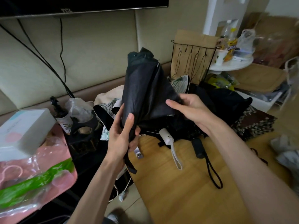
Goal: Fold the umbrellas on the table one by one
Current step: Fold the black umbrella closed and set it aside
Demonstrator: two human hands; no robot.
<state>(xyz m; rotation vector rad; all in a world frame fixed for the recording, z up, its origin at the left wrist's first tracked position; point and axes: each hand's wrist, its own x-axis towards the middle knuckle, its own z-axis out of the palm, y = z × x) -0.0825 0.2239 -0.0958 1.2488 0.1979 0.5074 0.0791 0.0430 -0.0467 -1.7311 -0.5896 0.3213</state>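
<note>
Black fabric folding umbrella (145, 88), canopy collapsed, held roughly upright over the left edge of the light wooden table (186, 183). The left hand (123, 136) grips its lower end; the right hand (189, 110) pinches a canopy fold. On the table beyond lie a white plastic umbrella handle (166, 136) with strap and, to its right, a black umbrella handle (198, 147) with cord loop.

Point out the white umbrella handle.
Head view, centre: the white handle lies on the wooden table, between the left hand and the black handle.
</note>
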